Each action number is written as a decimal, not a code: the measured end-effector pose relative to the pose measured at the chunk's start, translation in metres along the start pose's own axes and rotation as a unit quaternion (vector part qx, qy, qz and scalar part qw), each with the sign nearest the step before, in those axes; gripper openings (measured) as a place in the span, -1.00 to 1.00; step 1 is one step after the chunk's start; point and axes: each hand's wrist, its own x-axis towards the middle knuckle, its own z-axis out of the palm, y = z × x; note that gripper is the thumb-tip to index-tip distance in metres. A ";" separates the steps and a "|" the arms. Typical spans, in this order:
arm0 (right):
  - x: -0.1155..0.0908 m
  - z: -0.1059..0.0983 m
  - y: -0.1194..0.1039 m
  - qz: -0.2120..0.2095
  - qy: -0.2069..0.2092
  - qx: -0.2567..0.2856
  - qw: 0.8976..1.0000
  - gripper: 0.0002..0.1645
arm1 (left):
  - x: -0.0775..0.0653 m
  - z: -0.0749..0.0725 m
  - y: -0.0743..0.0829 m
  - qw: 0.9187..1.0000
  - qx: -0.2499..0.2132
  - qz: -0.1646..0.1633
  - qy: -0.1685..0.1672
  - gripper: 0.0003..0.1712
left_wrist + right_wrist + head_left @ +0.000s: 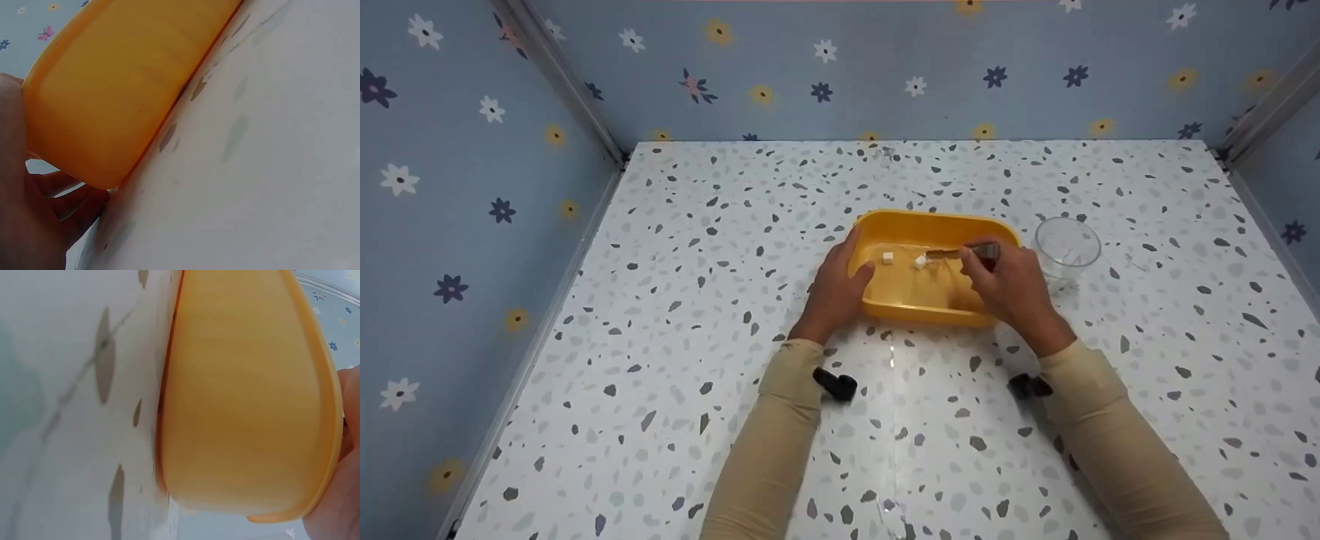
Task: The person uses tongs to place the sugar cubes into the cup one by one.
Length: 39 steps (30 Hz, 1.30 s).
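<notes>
Steadying a yellow rectangular plastic tray (896,295), seemingly: head: left hand (836,283) grips it, thumb over rim; right hand (1015,286), fingers pinching slim dark tweezers (945,254) at a small white cube (920,262) inside | left wrist: fingers wrap tray's end, likely against sliding | right wrist: tray wall hides fingertips.

Left-wrist view: yellow tray (112,101) cut off at top. Right-wrist view: right hand (346,481) cropped, white cubes (888,258) hidden.

Flowered blue-grey wall panels (874,52), greyish strips (564,75) at their corners, and a grey-speckled white tabletop (690,255).
</notes>
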 end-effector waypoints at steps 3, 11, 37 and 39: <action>0.000 0.001 -0.001 0.018 -0.011 0.000 1.000 -0.69 | 0.000 0.000 -0.001 1.000 -0.003 0.000 0.001 -0.23; 0.000 0.000 -0.002 0.050 -0.023 -0.010 0.998 -0.62 | 0.000 0.000 0.000 1.000 -0.002 -0.008 -0.001 -0.23; -0.003 0.001 -0.001 0.049 -0.015 -0.015 0.999 -0.71 | 0.002 0.001 -0.002 1.000 0.010 0.007 0.004 -0.24; -0.003 0.001 -0.001 0.050 -0.014 -0.015 0.999 -0.72 | 0.002 0.002 -0.003 1.000 0.009 0.009 0.005 -0.24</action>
